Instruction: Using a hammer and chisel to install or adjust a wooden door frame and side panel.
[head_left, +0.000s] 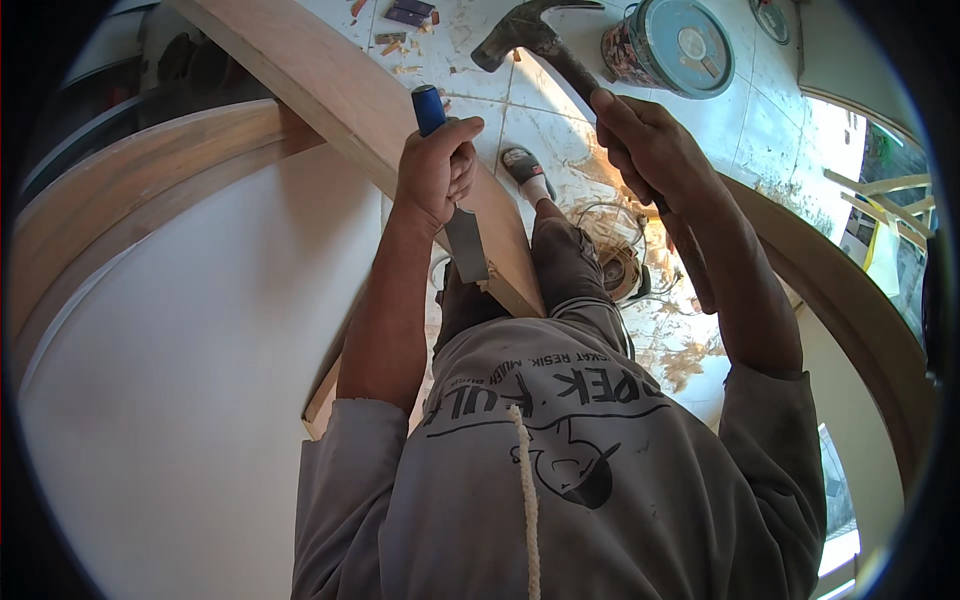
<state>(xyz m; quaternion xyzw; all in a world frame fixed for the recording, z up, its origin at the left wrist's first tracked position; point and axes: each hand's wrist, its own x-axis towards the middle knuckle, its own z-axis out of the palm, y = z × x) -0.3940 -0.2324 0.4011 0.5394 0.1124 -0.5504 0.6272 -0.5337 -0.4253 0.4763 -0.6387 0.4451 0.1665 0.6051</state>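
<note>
A thick wooden plank (320,85) runs from the upper left to its near end in front of my legs. My left hand (437,170) is closed round the blue handle of a wide-bladed chisel (467,248), whose steel blade points down toward me over the plank's near end. Whether the edge touches the wood I cannot tell. In my right hand (655,150) is a claw hammer (535,38), gripped by its handle and raised to the right of the plank. The hammer head is apart from the chisel's blue butt.
A round bucket with a teal lid (688,45) stands at the far right. Shavings and dust lie scattered over the tiled floor (570,125). Cord loops round a tool (622,272) beside my leg. Curved wooden edging (150,165) borders a white surface at left; another curved edge (840,270) is at right.
</note>
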